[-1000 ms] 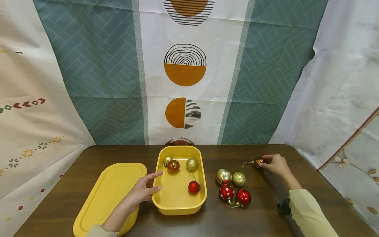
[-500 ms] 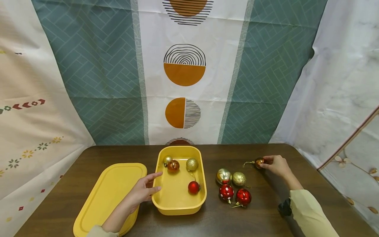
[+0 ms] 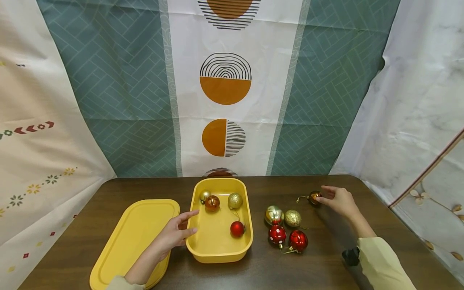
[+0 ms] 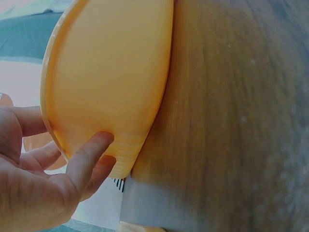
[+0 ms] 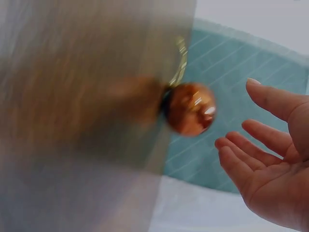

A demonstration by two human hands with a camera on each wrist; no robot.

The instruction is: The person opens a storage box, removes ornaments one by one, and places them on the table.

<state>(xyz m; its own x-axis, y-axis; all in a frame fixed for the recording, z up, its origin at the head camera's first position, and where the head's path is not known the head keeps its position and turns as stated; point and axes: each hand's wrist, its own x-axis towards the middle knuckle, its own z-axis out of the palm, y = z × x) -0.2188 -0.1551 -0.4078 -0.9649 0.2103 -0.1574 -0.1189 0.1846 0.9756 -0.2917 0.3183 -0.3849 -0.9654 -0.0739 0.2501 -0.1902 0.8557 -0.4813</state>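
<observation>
My left hand (image 3: 172, 231) holds the left rim of the yellow container (image 3: 217, 241); in the left wrist view, fingers lie on both sides of its wall (image 4: 111, 82). A gold ornament (image 3: 205, 195), a copper one (image 3: 212, 204), a glittery gold one (image 3: 235, 201) and a red one (image 3: 237, 229) lie inside. At the right, my right hand (image 3: 340, 201) is beside a copper bauble (image 3: 314, 197) with a gold loop. The right wrist view shows a gap between the open fingers (image 5: 236, 164) and this bauble (image 5: 190, 109).
A yellow lid (image 3: 134, 237) lies left of the container. To its right are a shiny gold bauble (image 3: 274, 215), a glittery gold bauble (image 3: 293, 219), a white-dotted red bauble (image 3: 277, 234) and a plain red one (image 3: 298, 241). Curtains hang around the dark wooden table (image 3: 253, 274).
My right hand's fingers have spread and let go of the copper bauble, which sits slightly farther left. The left hand and the container have stayed put.
</observation>
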